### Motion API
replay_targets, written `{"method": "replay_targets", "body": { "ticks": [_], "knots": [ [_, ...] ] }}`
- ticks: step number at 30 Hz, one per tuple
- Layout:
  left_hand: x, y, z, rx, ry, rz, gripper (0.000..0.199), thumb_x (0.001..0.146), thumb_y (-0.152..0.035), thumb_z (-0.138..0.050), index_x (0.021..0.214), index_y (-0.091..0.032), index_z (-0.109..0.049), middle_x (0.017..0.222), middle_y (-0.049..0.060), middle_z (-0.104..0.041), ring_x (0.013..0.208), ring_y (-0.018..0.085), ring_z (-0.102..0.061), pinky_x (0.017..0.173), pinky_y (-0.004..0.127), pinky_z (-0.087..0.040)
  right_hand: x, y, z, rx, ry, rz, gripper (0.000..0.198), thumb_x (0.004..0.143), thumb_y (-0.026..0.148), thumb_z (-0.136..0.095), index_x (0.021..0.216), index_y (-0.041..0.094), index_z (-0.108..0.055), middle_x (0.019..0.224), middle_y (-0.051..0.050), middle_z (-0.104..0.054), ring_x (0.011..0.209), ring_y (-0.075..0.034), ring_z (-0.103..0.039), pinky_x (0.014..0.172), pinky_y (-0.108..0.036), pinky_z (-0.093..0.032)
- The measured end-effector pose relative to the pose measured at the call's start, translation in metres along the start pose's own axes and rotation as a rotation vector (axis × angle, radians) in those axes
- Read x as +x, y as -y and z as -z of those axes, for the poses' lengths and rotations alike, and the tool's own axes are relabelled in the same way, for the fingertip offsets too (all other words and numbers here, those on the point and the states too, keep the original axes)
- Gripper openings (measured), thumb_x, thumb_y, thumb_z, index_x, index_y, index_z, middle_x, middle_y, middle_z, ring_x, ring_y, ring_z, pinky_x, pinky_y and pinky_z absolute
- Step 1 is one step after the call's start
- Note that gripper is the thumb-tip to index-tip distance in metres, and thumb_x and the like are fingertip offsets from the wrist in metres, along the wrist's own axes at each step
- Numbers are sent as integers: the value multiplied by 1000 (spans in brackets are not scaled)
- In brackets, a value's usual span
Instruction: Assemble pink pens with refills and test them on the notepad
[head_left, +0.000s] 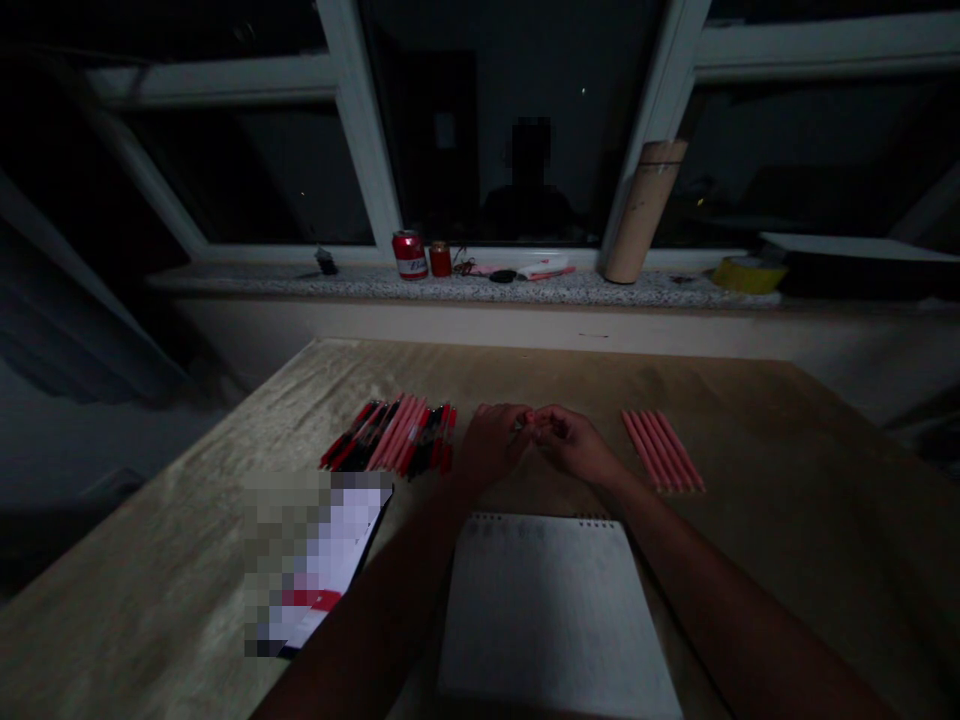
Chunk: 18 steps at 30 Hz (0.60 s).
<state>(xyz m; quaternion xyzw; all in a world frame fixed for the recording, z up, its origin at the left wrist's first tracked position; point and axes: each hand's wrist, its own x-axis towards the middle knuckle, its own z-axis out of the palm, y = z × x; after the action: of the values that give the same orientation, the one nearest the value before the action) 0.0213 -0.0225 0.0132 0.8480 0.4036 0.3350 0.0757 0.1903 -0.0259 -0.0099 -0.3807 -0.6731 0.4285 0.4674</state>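
Note:
My left hand (495, 440) and my right hand (576, 442) meet above the table, fingertips curled together. Both are closed, and whatever they may pinch between them is too dim and small to make out. A hint of pink shows behind the knuckles of my left hand. Just left of that hand lies a row of red, black and pink pens and pencils (394, 435), side by side. Several pink pencils (663, 450) lie in a neat row to the right of my right hand. Below my hands, between my forearms, is a spiral notebook (555, 610) with a blank-looking page.
A lit phone or tablet (337, 550), partly blurred, lies left of my left forearm on the cloth-covered table (180, 540). On the windowsill stand a red can (409, 256), a small red jar (440, 260), a tall tube (646, 212) and a yellow tape roll (748, 275).

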Motion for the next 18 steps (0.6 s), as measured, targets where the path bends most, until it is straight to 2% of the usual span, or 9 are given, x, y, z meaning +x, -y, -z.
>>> {"method": "replay_targets", "body": {
  "ticks": [3,6,9,14,18],
  "knots": [
    [0,-1,1,2,3,8,30,90,-41,-39,98,-18,-58,94,5,-66,88,18,-59,84,34,-37,0,6,2,-139,6,41,16,83,28,-52,93,18,-58,82,-4,-64,73,-14,-58,68,-26,-44],
    [1,-3,3,5,9,15,31,91,-40,-37,96,-17,-58,91,5,-67,87,17,-59,84,34,-37,1,11,8,-401,-9,70,15,83,23,-49,90,17,-61,81,-5,-65,72,-15,-58,68,-26,-44],
    [1,-4,4,10,18,27,32,91,-39,-36,96,-17,-59,89,4,-67,85,17,-59,84,34,-37,1,13,17,-656,-38,84,18,82,18,-48,93,16,-63,89,-8,-66,79,-16,-58,73,-27,-43],
    [1,-4,4,9,10,31,33,92,-39,-35,97,-17,-59,89,4,-67,85,17,-60,83,34,-37,-1,17,27,-1004,20,17,25,84,19,-47,102,13,-64,99,-13,-65,93,-20,-56,85,-29,-39],
    [1,-5,4,14,7,38,33,92,-38,-34,95,-17,-59,87,5,-67,84,17,-60,83,34,-37,-3,20,27,-1162,104,-39,22,85,22,-48,96,15,-66,96,-12,-64,94,-21,-54,86,-29,-36]
  ]
}}
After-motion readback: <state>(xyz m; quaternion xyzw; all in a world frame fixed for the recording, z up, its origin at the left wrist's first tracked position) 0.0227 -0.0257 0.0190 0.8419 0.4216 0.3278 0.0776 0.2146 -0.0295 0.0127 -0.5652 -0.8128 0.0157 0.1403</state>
